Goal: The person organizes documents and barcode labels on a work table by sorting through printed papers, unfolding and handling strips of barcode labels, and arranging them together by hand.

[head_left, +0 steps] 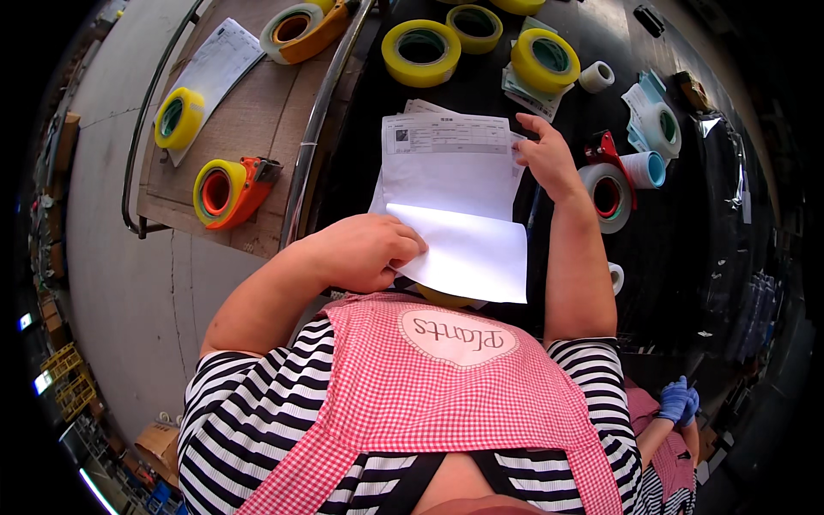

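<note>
A white printed sheet of paper (pixel 446 184) lies on the dark table in front of me, over other papers that show along its edges. Its near part is folded back into a blank white flap (pixel 468 257). At the flap's left side, the curled fingers of my left hand (pixel 369 251) grip the sheet. My right hand (pixel 549 159) is beside the sheet's upper right edge, forefinger stretched out and thumb apart from it. Whether the thumb touches the paper is hard to make out. Part of a yellow tape roll (pixel 442 297) shows under the flap.
Yellow tape rolls (pixel 421 53) stand beyond the sheet, one resting on papers (pixel 532 93). Right of my arm is a red tape dispenser (pixel 608 176). A metal-railed cart (pixel 249 129) at left carries an orange dispenser (pixel 249 193) and papers. Behind me at right are another person's blue-gloved hands (pixel 678 402).
</note>
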`<state>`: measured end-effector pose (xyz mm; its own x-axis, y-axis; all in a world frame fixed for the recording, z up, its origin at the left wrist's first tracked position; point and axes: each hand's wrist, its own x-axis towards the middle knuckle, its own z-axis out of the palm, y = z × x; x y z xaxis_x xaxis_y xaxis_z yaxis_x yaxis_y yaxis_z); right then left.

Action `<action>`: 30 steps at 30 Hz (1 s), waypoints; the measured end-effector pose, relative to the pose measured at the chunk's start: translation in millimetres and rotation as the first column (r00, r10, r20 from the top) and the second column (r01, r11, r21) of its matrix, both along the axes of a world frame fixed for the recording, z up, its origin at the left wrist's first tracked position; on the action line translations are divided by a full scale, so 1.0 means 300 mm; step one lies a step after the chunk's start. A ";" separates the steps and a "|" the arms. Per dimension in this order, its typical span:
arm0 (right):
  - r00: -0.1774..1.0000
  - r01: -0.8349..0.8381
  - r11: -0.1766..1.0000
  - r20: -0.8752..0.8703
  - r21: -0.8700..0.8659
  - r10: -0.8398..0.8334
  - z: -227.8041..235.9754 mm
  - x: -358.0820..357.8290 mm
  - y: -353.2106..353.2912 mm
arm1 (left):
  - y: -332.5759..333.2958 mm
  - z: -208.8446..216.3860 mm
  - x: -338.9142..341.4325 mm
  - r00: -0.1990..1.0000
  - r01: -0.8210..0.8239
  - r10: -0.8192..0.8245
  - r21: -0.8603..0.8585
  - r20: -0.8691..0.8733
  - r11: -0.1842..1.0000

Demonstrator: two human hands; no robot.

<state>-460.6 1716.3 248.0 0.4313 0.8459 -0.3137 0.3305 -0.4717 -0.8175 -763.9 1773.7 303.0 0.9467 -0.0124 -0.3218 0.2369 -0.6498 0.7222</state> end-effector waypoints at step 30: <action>0.979 0.110 0.994 -0.171 0.007 -0.108 0.000 0.018 -0.022 | 0.004 0.025 0.025 1.000 -0.013 0.013 -0.003 -0.015 1.000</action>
